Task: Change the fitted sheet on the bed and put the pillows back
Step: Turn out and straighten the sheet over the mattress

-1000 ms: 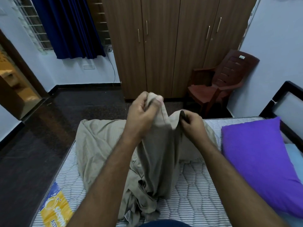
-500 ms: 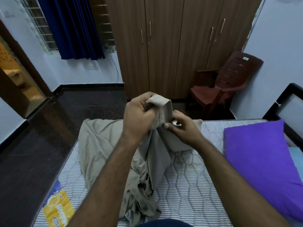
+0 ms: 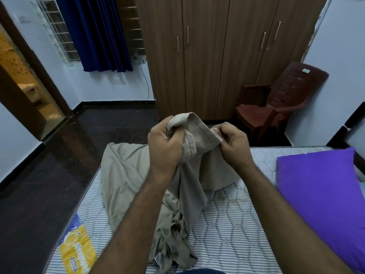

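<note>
Presently both hands grip the sheet (image 3: pixel 138 186): the left hand (image 3: pixel 165 149) bunches a hemmed corner in a fist, and the right hand (image 3: pixel 233 146) pinches the same hem just beside it. Most of the sheet lies crumpled on the bare mattress (image 3: pixel 233 224) toward its left edge. A pillow (image 3: pixel 324 198) rests at the right edge. Risk: spreading from this bundle may set the wrong corner on the bed, or the trailing cloth may twist, or drag onto the floor (image 3: pixel 49 190).
</note>
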A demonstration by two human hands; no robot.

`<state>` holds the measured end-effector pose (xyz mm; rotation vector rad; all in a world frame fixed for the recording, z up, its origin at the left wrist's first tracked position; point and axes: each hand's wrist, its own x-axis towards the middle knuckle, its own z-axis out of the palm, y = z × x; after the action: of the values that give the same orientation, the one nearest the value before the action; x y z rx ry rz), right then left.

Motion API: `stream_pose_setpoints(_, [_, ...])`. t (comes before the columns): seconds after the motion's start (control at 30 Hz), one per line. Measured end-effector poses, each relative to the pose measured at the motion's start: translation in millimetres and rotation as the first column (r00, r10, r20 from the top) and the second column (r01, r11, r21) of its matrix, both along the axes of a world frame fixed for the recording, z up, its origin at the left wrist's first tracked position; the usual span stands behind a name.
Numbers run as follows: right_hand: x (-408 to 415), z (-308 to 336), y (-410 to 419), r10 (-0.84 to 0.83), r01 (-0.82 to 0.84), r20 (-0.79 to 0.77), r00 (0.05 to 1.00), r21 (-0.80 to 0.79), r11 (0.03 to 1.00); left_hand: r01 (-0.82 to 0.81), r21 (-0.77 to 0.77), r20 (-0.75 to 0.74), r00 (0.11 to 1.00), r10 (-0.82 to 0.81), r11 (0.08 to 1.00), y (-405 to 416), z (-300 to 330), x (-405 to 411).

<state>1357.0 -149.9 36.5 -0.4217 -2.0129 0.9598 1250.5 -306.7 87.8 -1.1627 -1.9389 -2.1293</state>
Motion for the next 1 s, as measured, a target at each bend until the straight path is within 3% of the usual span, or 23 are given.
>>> stream_pose_setpoints(0.07, [-1.3, 5.2, -3.5, -0.002, 0.002, 0.002, 1.0, -0.022, 1.0, 0.038, -0.032, -0.001, 0.999, -0.038, 0.999, -1.7, 4.1, -1.1])
stream_pose_setpoints(0.13, [-1.1, 12.8, -9.5, 0.031, -0.034, -0.037, 0.999, -0.094, 0.995, 0.162, -0.206, 0.028, 0.987, -0.159, 0.965, -3.6, 10.8, 0.2])
stream_pose_setpoints(0.23, [-3.5, 29.0, -23.1, 0.195, -0.199, -0.048, 0.98, -0.093, 0.976, 0.305, -0.507, 0.119, 0.951, -0.285, 0.806, 0.1, 9.5, 5.3])
stream_pose_setpoints(0.3, [-6.4, 34.9, -29.6, 0.277, -0.279, -0.041, 0.96, -0.051, 0.959, 0.386, -0.492, 0.15, 0.92, -0.361, 0.78, 3.1, 3.4, 8.3])
stream_pose_setpoints(0.37, [-7.6, 34.3, -28.1, 0.274, -0.278, -0.073, 0.959, -0.055, 0.959, 0.418, -0.389, 0.197, 0.908, -0.369, 0.821, 2.5, 0.2, 6.6])
stream_pose_setpoints(0.5, [-9.3, 18.6, -17.5, 0.246, -0.254, -0.102, 0.964, -0.069, 0.965, 0.22, -0.356, -0.003, 0.972, -0.237, 0.908, -1.4, 4.7, 2.1])
stream_pose_setpoints(0.63, [-11.3, -3.5, -12.3, 0.281, -0.281, -0.005, 0.96, -0.004, 0.96, 0.009, -0.181, -0.142, 0.989, -0.035, 0.983, -1.6, 7.0, 6.8])
stream_pose_setpoints(0.73, [-9.8, -27.4, -3.1, 0.223, -0.22, 0.114, 0.968, -0.038, 0.975, -0.257, -0.077, -0.258, 0.939, 0.23, 0.963, -5.1, 13.0, 4.1])
stream_pose_setpoints(0.8, [-7.9, -36.7, 1.7, 0.129, -0.114, 0.168, 0.977, -0.096, 0.989, -0.345, -0.01, -0.293, 0.898, 0.327, 0.938, -6.9, 16.2, 5.6])
stream_pose_setpoints(0.83, [-7.1, -37.7, 3.5, 0.068, -0.05, 0.185, 0.98, -0.101, 0.994, -0.292, 0.011, -0.274, 0.919, 0.284, 0.956, -7.0, 16.4, 5.7])
stream_pose_setpoints(0.9, [-6.8, -31.1, 4.9, -0.01, 0.026, 0.138, 0.99, -0.115, 0.993, -0.056, -0.065, -0.159, 0.986, 0.045, 0.996, -4.7, 14.5, 2.8])
stream_pose_setpoints(0.93, [-7.3, -21.6, 2.3, -0.007, 0.018, 0.081, 0.997, -0.136, 0.991, 0.057, -0.183, -0.082, 0.994, -0.073, 0.981, -2.3, 10.7, -0.7])
stream_pose_setpoints(1.0, [-10.2, 3.2, -4.8, 0.078, -0.079, -0.012, 0.997, -0.123, 0.989, 0.188, -0.462, 0.035, 0.98, -0.194, 0.867, 2.5, 3.1, -2.8])
